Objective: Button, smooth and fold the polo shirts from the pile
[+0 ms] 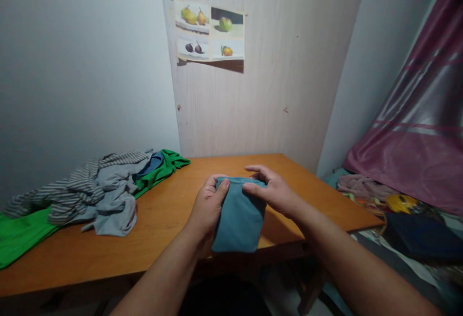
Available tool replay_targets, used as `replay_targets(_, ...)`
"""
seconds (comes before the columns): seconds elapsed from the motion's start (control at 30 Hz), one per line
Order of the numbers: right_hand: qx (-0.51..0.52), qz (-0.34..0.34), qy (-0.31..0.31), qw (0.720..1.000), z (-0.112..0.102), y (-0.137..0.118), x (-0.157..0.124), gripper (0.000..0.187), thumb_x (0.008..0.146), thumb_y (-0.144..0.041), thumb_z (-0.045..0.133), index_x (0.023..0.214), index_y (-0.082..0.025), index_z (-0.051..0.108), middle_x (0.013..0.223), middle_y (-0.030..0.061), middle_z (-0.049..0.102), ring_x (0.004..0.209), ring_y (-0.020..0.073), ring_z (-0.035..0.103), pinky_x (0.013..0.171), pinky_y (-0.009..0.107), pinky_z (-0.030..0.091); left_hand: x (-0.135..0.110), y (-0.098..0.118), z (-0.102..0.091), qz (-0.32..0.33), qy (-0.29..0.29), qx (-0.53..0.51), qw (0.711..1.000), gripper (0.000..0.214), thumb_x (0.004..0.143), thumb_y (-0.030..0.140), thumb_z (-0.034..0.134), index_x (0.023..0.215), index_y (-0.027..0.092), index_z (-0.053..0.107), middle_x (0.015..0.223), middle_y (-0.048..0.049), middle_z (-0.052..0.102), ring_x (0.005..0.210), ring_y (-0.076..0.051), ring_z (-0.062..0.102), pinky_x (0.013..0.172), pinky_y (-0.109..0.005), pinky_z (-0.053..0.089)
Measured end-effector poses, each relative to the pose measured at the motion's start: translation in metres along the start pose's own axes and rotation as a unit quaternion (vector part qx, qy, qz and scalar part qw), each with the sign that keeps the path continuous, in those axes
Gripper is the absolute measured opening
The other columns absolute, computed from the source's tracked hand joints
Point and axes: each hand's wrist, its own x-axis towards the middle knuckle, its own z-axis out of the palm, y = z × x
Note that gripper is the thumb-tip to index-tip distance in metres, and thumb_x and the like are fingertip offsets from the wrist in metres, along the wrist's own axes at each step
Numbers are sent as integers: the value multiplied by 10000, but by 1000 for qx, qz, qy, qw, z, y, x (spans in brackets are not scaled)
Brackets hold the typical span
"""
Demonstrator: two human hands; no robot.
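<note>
A folded piece of blue-grey cloth point(240, 217) hangs between my hands above the table's front edge, roughly rectangular and nearly flat. My left hand point(210, 202) grips its upper left corner, thumb on the near face. At the upper right corner, my right hand point(273, 188) pinches the cloth between thumb and fingers, with the index finger stretched out over the top edge. The fingers behind the cloth are mostly hidden. Whether it is a garment or another kind of cloth I cannot tell.
Rumpled clothes lie on the left of the wooden table point(162, 226): a striped piece point(77, 185), a grey one point(117, 205) and green ones point(25, 234). A fruit print point(210, 34) hangs on the wall. A pink curtain point(415, 161) and piled fabrics point(419, 234) are at right.
</note>
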Motion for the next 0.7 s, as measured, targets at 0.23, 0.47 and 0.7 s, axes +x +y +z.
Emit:
replay_targets(0.23, 268, 178, -97, 942, 23, 29, -24, 577, 798, -517, 777, 1274, -248, 591, 1165, 84, 696, 1030, 235, 671, 816, 340, 558, 27, -1, -10, 20, 173, -95, 980, 312, 842, 419, 758, 947, 216, 546, 745, 27, 683, 659, -143, 668, 727, -308, 570)
replay_targets(0.47, 253, 246, 44, 935, 31, 49, -5, 321, 696, -254, 752, 967, -213, 585, 780, 0, 639, 632, 142, 582, 525, 244, 471, 29, -26, -32, -22, 258, -104, 960, 225, 838, 310, 756, 852, 179, 574, 746, 1, 685, 636, -106, 642, 661, -230, 537)
replay_targets(0.7, 263, 276, 115, 917, 28, 92, 24, 415, 688, -207, 762, 1020, -224, 515, 745, 0, 632, 598, 152, 593, 517, 254, 458, -10, -49, -60, -81, 180, 69, 978, 374, 675, 369, 835, 880, 178, 586, 730, 29, 642, 600, -111, 596, 596, -232, 487)
